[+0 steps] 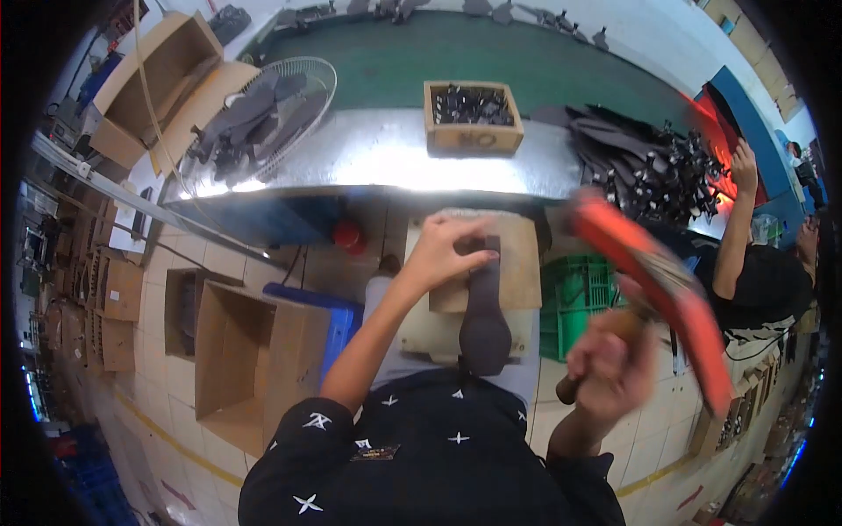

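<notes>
My right hand [611, 364] is wrapped around the wooden handle of a mallet with a long red-orange head [653, 285], raised and blurred by motion. A dark, flat, paddle-shaped piece [485, 329] lies on a light brown board [519, 272], its wide round end toward me. At the narrow far end of that piece is my left hand [445, 254], thumb and forefinger curved around it. Whether a smaller part sits under those fingertips is hidden. The board rests on a pale block [421, 337] in front of my body.
On the metal bench, a wooden box [474, 138] holds small black parts. Piled dark pieces [636, 167] lie to its right, a wire basket [298, 131] to its left. A green crate [570, 302], open cardboard boxes [232, 351] and a co-worker's arm [737, 219] flank me.
</notes>
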`<action>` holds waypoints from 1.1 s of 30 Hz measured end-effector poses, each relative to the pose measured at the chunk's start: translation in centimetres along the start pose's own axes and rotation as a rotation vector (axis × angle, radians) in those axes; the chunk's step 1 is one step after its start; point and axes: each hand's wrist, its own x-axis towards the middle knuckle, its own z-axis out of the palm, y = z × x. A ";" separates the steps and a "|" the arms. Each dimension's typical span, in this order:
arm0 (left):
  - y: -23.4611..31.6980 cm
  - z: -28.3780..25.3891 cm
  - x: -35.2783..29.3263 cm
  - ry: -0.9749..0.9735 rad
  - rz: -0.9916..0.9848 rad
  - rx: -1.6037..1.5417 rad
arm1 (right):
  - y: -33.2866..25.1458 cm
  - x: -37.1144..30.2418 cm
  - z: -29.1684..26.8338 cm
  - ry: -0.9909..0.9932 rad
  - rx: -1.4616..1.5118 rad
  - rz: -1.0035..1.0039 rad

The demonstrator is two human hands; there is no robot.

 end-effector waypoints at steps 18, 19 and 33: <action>0.6 -0.1 -0.4 0.000 -0.075 0.342 | 5.8 2.4 1.0 -0.351 -0.592 0.118; 0.7 0.1 -0.3 -0.026 -0.069 0.361 | 5.4 2.5 -0.5 -0.311 -0.671 -0.068; 2.2 -0.5 -2.4 0.038 0.282 0.119 | 6.3 4.3 0.6 -0.301 -0.569 -0.175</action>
